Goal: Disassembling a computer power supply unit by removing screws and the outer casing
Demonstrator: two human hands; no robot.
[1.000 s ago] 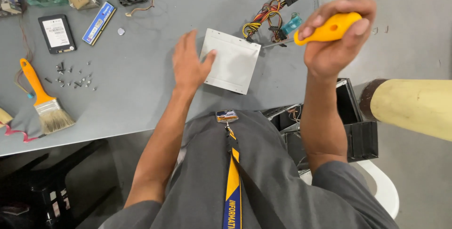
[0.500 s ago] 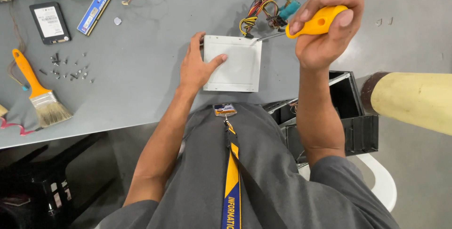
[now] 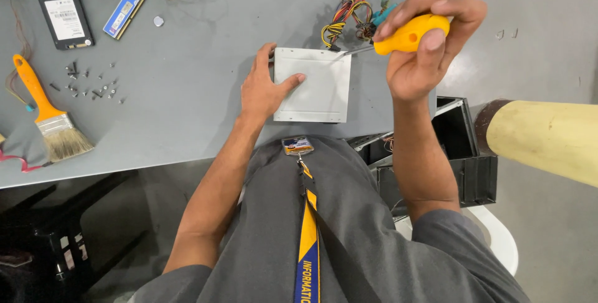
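Grey counter (image 3: 187, 91), box (image 3: 314, 85) at centre. Left hand (image 3: 265, 88) lies flat on its left edge, fingers spread. Right hand (image 3: 430, 41), upper right, fingers wrapped round screwdriver (image 3: 405, 36), tip at box's top-right corner.

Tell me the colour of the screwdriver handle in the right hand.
Yellow-orange: the screwdriver handle, gripped by the right hand, shows best in the head view.

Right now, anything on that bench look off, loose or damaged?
Nothing looks damaged. The small screws lie scattered loose on the grey table, not in a tray. The wire bundle is a tangle beside the metal box, which the left hand steadies while the right hand holds the yellow screwdriver at its corner.
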